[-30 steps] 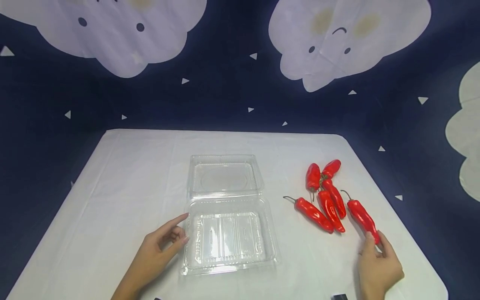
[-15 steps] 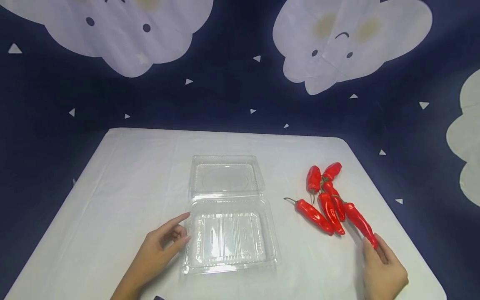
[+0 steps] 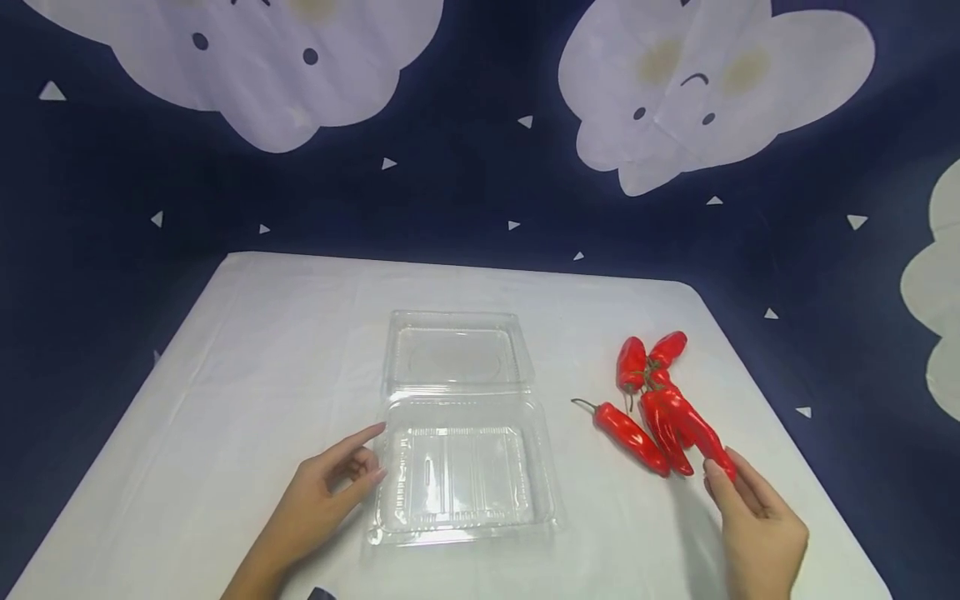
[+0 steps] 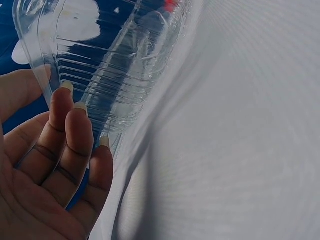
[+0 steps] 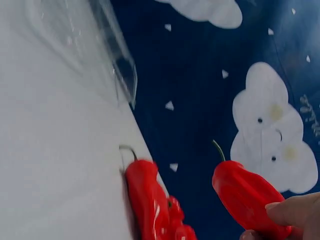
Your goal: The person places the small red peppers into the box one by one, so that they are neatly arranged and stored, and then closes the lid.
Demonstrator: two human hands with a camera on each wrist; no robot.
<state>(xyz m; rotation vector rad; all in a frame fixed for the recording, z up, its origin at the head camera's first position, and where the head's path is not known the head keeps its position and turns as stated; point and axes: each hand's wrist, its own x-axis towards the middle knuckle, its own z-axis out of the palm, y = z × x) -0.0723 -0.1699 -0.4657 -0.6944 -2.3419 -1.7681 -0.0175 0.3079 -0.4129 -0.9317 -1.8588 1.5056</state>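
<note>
Plastic container [image 3: 462,479], lid [image 3: 455,353] open, red peppers [image 3: 632,437] outside

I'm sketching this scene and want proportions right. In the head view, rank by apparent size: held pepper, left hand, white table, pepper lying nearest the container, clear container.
1. White table
2. Clear container
3. Left hand
Unranked: held pepper and pepper nearest the container look alike; the held one may be nearer the camera.

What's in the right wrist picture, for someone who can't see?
A right hand holds a red chili pepper by the end opposite its stem. More peppers lie on a white table with a clear plastic container, a navy cloud-patterned backdrop behind.
</note>
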